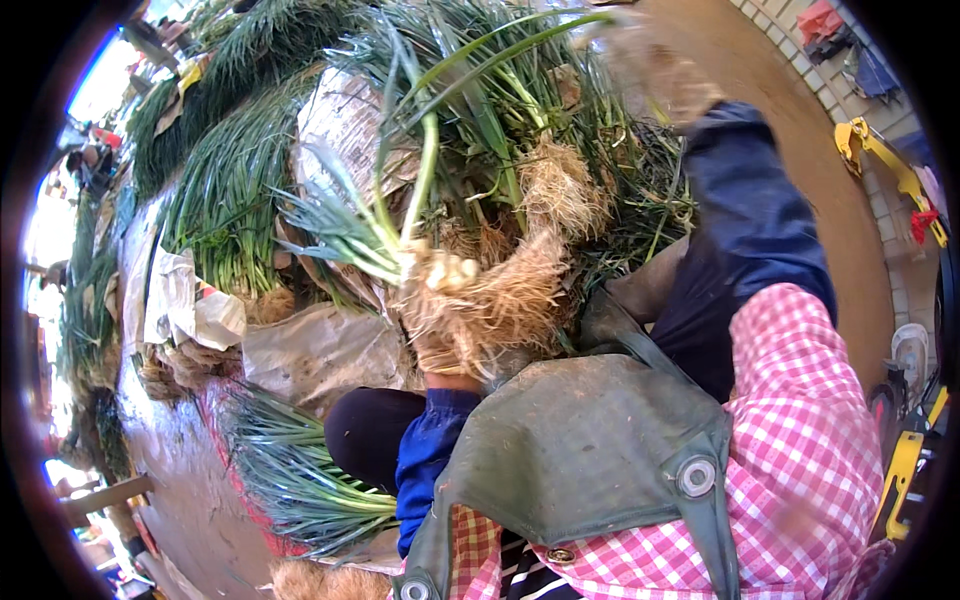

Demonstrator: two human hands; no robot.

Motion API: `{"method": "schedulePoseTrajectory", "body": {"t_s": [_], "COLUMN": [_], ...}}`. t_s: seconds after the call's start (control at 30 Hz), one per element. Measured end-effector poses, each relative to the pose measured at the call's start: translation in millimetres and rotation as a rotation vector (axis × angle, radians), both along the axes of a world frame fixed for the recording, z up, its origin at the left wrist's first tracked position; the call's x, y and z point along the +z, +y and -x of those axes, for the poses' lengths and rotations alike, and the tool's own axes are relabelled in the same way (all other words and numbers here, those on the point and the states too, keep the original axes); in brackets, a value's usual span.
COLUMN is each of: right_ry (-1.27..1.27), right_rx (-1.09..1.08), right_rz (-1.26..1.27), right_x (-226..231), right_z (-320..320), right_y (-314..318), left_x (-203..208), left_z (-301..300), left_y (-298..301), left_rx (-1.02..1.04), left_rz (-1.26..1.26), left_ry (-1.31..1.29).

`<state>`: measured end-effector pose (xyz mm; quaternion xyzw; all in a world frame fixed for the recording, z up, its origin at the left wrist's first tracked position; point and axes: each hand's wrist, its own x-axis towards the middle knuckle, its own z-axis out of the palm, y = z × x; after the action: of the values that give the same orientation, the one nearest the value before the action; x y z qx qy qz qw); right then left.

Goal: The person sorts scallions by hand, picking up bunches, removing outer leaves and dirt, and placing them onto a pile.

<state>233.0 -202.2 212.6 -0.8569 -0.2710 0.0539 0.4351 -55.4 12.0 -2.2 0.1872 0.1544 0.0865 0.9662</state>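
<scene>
Low in front of me, left of centre, my left hand (440,270), in a tan glove, is closed round a few green onions (424,185). Their leaves fan up and to the left, and a thick mat of pale brown roots (500,305) hides part of the hand and wrist. Up and to the right, my right hand (665,75) is stretched out past the pile. Motion smears its fingers, so what they hold, if anything, is unclear. Beyond both hands lies a loose heap of green onions (490,90) with roots attached, some dried and tangled.
Tied bunches of green onions (225,190) lie to the left, beside pale sacking (320,350). Another bunch (300,475) rests by my left knee. A green apron (590,440) covers my lap. Brown floor (800,200) runs along the right, with a yellow-framed object (890,160) beyond.
</scene>
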Motion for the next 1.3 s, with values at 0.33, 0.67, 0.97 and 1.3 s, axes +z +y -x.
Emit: {"method": "schedulePoseTrajectory", "body": {"t_s": [0.33,0.67,0.97,1.3], "right_ry": [0.063,0.984,0.754,-0.180], "right_rx": [-0.136,-0.017,0.361,0.648], "right_rz": [1.512,0.297,0.006,0.926], "right_x": [-54,-233,-123,-155], "right_z": [31,153,166,176], "right_y": [-216,22,52,75], "left_x": [-7,-4,-21,-4], "left_z": [-6,-16,-10,-7], "left_y": [-11,-28,-18,-33], "left_rx": [0.011,-0.016,0.060,-0.084], "left_rz": [-0.052,-0.071,-0.335,0.214], "left_ry": [-0.046,-0.076,-0.080,-0.094]}}
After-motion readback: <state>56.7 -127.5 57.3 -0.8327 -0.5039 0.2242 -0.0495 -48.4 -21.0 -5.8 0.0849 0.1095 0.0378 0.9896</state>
